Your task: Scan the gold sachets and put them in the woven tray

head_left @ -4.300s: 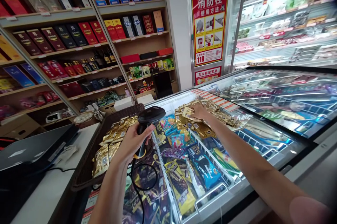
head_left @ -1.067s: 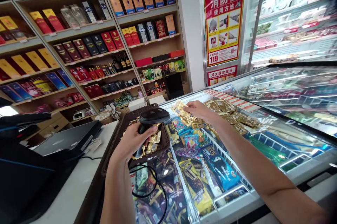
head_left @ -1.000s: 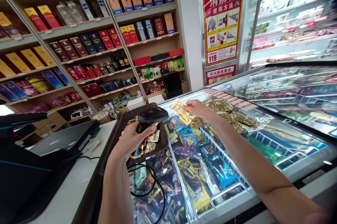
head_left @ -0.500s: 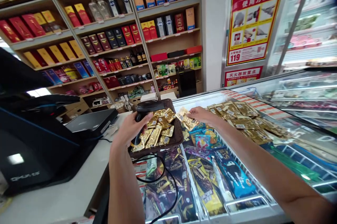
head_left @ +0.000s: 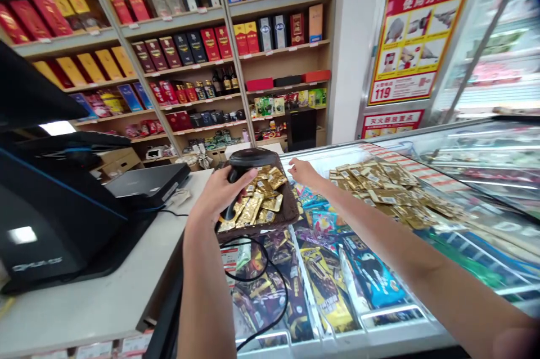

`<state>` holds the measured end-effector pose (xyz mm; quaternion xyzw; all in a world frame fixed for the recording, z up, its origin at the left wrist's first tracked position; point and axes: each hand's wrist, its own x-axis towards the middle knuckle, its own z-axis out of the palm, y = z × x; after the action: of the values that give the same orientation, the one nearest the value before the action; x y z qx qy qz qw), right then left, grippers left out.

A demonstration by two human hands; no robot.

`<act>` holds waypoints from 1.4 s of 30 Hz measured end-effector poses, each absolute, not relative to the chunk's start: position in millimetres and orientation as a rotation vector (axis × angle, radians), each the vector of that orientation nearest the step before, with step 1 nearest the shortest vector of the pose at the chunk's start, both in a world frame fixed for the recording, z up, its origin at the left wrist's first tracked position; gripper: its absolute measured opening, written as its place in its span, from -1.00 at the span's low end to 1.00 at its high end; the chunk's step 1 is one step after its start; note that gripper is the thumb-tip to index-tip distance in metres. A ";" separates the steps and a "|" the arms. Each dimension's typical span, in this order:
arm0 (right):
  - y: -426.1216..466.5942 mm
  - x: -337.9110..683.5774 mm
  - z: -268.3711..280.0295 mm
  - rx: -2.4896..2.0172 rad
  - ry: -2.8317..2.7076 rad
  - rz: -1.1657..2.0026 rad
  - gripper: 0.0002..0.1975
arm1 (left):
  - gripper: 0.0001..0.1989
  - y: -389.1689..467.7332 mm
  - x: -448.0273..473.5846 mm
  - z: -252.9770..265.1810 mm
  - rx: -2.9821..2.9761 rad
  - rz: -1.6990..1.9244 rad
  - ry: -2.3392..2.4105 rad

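My left hand is wrapped round the handle of a black barcode scanner, whose head points right above a brown woven basket. Several gold foil packets lie in the basket. Just beyond its right rim, my right hand hovers over the glass freezer top, fingers curled in and no packet visible in them. Right of that hand, a spread pile of gold packets with barcode labels rests on the freezer top. A black cable loops across the glass below the basket.
Under the glass, wire baskets hold bagged ice creams. At left, a black checkout terminal and a flat black device stand on a white counter. Shelves of boxed bottles line the back wall, beside a red fire-hydrant poster.
The gold packet that was in my right hand no longer shows there; that hand has drawn its fingers in. The view has shifted slightly. My left hand keeps hold of the scanner.
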<state>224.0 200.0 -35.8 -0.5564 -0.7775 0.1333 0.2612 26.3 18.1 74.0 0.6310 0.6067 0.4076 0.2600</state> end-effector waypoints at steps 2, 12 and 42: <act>190.7 259.9 -45.2 -1.577 -2.177 0.303 -0.67 | -0.50 20.2 31.3 73.3 1.705 1.095 1.637; 155.5 464.5 -60.9 -2.276 -2.112 0.309 -0.55 | -0.50 28.8 60.5 75.0 1.709 0.858 1.585; 133.3 330.0 13.4 -1.466 -1.831 0.523 -0.74 | -0.54 18.9 59.9 73.4 1.755 0.938 1.535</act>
<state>330.0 133.3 13.4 -0.5691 -0.7104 0.2029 0.3609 59.9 18.9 73.4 0.6641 0.5807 0.3551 0.3091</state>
